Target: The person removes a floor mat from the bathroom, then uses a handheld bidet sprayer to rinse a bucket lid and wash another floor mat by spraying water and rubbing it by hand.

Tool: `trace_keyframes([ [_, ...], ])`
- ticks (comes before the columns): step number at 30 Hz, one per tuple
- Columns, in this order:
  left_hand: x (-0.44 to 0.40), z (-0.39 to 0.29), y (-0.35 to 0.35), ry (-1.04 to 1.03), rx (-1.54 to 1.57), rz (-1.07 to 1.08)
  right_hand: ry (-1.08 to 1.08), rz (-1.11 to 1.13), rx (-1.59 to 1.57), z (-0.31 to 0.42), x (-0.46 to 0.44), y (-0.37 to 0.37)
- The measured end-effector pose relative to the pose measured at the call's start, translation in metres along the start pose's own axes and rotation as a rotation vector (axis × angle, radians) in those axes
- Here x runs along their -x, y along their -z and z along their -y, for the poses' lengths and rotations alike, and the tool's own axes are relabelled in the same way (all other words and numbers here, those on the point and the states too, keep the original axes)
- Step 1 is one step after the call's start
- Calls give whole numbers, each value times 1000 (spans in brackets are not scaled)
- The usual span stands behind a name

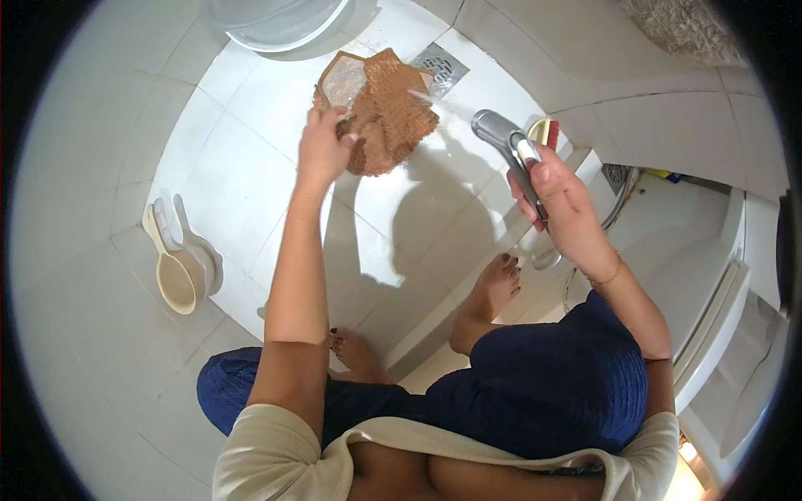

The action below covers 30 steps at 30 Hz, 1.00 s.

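Observation:
A brown, shaggy mat (393,117) lies crumpled on the white tiled floor, part of its pale underside turned up at the upper left. My left hand (324,150) is at its lower left edge, with the fingers closed on the fabric. In my right hand (561,196) is a chrome hand-held sprayer (501,134), its head pointed left at the mat. A thin jet of water runs from the sprayer onto the mat's right side.
A metal floor drain (441,71) lies beside the mat. A translucent tub (280,21) stands at the top, and a cream dipper (177,280) is by the left wall. A red-and-yellow brush (547,132) lies behind the sprayer. The toilet (710,326) is at the right.

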<state>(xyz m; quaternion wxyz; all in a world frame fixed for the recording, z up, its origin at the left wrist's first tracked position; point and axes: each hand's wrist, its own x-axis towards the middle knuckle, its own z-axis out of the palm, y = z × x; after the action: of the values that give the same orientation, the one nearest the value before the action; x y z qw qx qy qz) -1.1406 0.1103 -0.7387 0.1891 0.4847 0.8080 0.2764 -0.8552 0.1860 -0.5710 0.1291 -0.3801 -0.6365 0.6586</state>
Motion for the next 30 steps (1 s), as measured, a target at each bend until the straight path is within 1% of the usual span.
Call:
trace_keyframes([
  [1, 4, 11, -17, -27, -112, 19, -20, 28, 14, -5, -1, -3],
  [2, 10, 14, -34, -23, -110, 17, -41, 56, 27, -8, -3, -5],
  [4, 20, 11, -65, -51, -519, 172, -77, 95, 29, -9, -3, -10],
  [5, 22, 13, -73, -49, -518, 170, -112, 130, 30, -8, -3, -13],
  [7, 24, 8, -78, 25, -416, 308, -115, 164, 59, -2, -5, -16],
  [9, 27, 6, -77, 42, -414, 341, 0, 49, 145, -5, -9, -15],
  [11, 30, 6, -71, -164, -660, 310, 2, 54, 126, -4, -15, -13],
  [12, 30, 10, -74, -164, -661, 309, 2, 54, 112, -2, -17, -12],
  [14, 30, 18, -82, -393, -641, 159, -24, 78, 92, 0, -15, -16],
  [15, 27, 15, -80, -392, -642, 160, -53, 103, 70, 0, -15, -17],
  [16, 21, 12, -79, -362, -486, 194, -55, 104, 68, 0, -17, -15],
  [17, 15, 9, -79, -332, -329, 228, -19, 41, 94, -1, -20, -12],
  [18, 9, -2, -78, -332, -330, 235, 17, -24, 119, -2, -22, -11],
  [20, -7, -25, -80, 305, 202, 121, -12, -2, 81, -4, -22, -9],
  [21, -18, -18, -93, 302, 205, 122, -33, 22, 48, -4, -22, -8],
  [23, -34, 0, -127, 382, 339, -40, -26, 19, 70, -1, -20, -8],
  [24, -32, -29, -104, 377, 227, -23, -17, 19, 84, 0, -18, -9],
  [25, -33, -30, -114, 378, 225, -21, -9, 20, 93, 0, -17, -9],
  [26, -35, -30, -121, -68, 402, -188, 15, -57, 103, -1, -17, -6],
  [28, -22, -66, -100, -336, 13, -85, 18, -37, 81, 2, -19, 6],
  [29, -14, -75, -107, -333, 11, -85, 27, -12, 72, 4, -20, 9],
  [30, -8, -81, -117, -340, -185, 26, 26, -65, 45, 5, -19, 7],
])
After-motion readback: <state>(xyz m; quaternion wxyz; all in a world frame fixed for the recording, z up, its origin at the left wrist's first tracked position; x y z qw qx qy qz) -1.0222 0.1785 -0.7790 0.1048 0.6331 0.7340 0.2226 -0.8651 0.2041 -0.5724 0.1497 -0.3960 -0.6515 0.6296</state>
